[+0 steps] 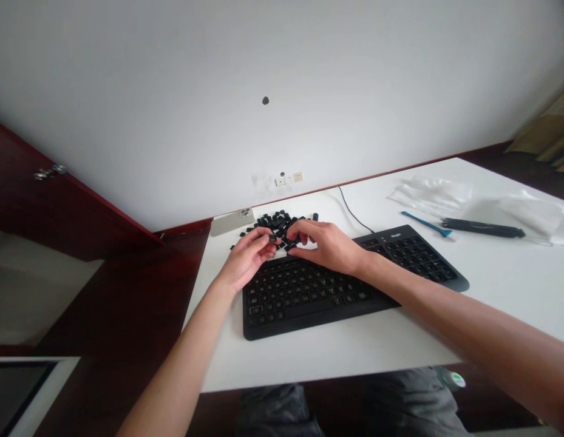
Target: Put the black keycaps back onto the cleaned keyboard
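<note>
In my left hand [252, 258], a small black keycap [272, 238] is pinched between thumb and fingertips, above the far left part of the keyboard. My right hand [325, 246] hovers at the edge of a heap of loose black keycaps [278, 221], its fingers bent and its thumb apart from them, with nothing visible between. Beneath both hands lies a black keyboard [309, 309] whose key positions show bare, without caps. Part of its upper rows is covered by my right hand and forearm.
A phone [231, 223] lies at the table's back left corner. A cable [349, 209] runs from the keyboard to the far edge. To the right are a blue tool [426, 223], a black slim object [484, 227] and crumpled clear plastic [434, 193] on the white table [504, 279].
</note>
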{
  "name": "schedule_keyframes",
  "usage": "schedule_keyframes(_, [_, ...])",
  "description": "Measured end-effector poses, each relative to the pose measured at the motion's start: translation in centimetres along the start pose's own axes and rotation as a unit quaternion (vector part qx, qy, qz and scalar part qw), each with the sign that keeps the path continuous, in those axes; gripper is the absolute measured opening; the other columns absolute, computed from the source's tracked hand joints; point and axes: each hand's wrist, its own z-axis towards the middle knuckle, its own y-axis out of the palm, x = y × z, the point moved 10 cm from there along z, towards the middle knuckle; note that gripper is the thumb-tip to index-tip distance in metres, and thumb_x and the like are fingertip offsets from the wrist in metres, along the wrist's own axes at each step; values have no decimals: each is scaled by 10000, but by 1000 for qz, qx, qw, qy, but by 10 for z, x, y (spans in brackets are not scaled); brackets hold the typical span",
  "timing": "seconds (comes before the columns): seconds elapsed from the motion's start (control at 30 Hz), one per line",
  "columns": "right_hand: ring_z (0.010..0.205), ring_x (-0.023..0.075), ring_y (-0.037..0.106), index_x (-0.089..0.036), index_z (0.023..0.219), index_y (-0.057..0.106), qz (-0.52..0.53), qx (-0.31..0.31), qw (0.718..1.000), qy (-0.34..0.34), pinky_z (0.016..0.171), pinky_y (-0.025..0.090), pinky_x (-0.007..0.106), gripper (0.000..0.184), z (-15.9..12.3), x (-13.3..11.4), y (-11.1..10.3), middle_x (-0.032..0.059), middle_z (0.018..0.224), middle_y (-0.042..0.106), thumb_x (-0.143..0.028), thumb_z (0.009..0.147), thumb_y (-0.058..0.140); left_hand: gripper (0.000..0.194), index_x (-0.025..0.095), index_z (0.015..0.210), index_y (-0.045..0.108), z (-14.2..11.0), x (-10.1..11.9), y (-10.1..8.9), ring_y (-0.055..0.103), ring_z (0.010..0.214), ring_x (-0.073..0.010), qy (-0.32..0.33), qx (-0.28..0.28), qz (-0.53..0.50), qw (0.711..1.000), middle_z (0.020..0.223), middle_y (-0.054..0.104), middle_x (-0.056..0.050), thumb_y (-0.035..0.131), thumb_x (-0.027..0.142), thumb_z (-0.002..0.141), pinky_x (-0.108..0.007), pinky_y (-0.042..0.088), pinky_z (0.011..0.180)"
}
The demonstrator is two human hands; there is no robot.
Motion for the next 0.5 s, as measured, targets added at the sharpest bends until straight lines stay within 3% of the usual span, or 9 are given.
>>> schedule_keyframes(0.1, [829,175,654,-243,1148,672,2,-4,1000,11,773,495,313,220,0,5,3,23,1020,755,-276,955,771,326,161,1030,724,-2,0,6,696,808,-132,2,-17,27,999,986,787,-82,922,313,820,-251,552,801])
schedule_keyframes(0.3, [785,165,679,-235,1123,710,-6,-38,999,5,746,487,295,182,0,-1,11,2,917,756,-274,959,779,327,170,1000,743,-4,-2,13,685,785,-129,7,-33,73,997,824,705,-14,933,365,818,-245,542,781])
schedule_keyframes(0.5, [735,167,681,-241,1056,660,-16,-36,999,22,681,465,288,115,-3,-6,17,6,906,767,-314,993,725,324,176,995,740,-5,-8,19,695,815,-141,5,-47,72,996,892,727,-31,927,381,828,-266,555,801])
